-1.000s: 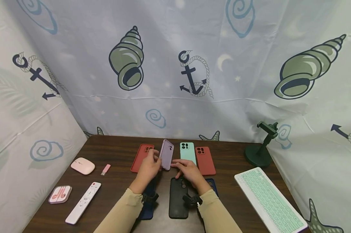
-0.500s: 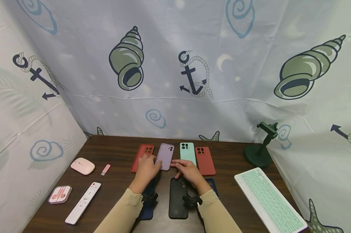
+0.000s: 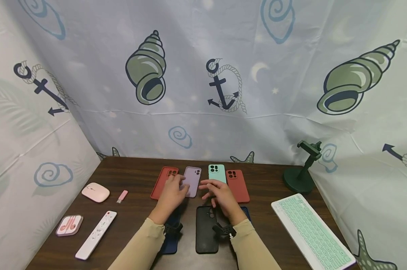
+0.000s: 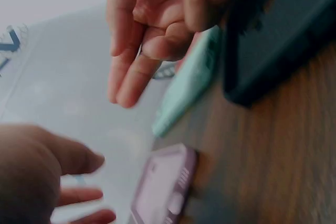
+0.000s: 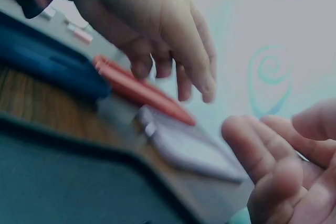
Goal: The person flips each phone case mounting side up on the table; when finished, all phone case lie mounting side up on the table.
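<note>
The lilac phone case (image 3: 191, 180), tilted up at the left hand (image 3: 169, 189) a second ago, now lies flat, and the right hand (image 3: 221, 195) has shifted a little, its fingers more spread. Both hands hang with loosely bent fingers and grip nothing; the gap to the lilac case suggests the left hand is free of it.

A pale cloth (image 3: 203, 131) printed with shells and anchors hangs behind and along both sides, probably screening off the room. In front stands the dark wood-grain table (image 3: 264, 221). A white-and-mint keyboard (image 3: 314, 230) slants along its right edge, with a green stand (image 3: 298, 180) beyond at far right; these seem pushed aside to leave the middle for the hands.

Along the far side the lilac case sits between a red case (image 3: 161, 183) on its left and a mint case (image 3: 217, 172), then a coral case (image 3: 238, 187), on its right, spaced apart as if to keep each distinct. Nearer lie a black case (image 3: 205, 232) and, partly under the left forearm, a navy case (image 3: 171, 240).

Smaller things keep left: a white remote (image 3: 96, 235), mouse (image 3: 96, 192), earphone box (image 3: 69, 225) and pink USB stick (image 3: 122, 196).
</note>
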Demonstrator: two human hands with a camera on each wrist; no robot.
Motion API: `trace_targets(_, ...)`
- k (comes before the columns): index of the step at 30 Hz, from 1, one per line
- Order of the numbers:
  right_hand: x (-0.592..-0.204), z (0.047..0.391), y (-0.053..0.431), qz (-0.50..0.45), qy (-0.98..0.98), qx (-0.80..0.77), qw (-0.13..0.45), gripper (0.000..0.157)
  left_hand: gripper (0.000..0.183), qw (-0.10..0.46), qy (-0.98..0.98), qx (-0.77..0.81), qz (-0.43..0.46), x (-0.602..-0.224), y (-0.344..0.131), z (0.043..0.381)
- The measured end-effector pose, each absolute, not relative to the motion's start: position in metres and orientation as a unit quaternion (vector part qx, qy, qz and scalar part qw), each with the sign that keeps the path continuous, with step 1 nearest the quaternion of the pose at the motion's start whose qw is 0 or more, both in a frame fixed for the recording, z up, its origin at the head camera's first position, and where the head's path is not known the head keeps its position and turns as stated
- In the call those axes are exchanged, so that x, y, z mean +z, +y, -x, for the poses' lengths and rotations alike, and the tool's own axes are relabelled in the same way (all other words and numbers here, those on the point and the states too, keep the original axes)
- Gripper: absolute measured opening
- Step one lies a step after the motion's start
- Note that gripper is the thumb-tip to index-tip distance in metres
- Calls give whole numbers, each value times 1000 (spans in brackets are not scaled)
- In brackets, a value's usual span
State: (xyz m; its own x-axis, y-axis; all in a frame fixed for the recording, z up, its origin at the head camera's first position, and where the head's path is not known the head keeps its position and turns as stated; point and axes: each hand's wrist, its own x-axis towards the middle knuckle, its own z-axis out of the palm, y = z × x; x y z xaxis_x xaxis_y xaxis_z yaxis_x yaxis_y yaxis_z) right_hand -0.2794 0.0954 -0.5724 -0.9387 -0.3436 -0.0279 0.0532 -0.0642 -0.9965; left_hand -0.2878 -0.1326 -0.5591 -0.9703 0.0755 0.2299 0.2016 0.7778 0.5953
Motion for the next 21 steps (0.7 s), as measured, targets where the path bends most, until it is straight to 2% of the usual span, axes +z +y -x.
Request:
trace_targets(5,-561,283,104,69,642,-758,93,37,26,56,-897,-418,131,-545,-119,284)
trace_targets(11,-561,288,118,-3,641,-766,54,35,23,18,-882,-440,166,-537,-94,286)
trace_targets(21,-564,288,132,-61,698,-714,4,34,26,5,-887,-438,142,-538,-50,301)
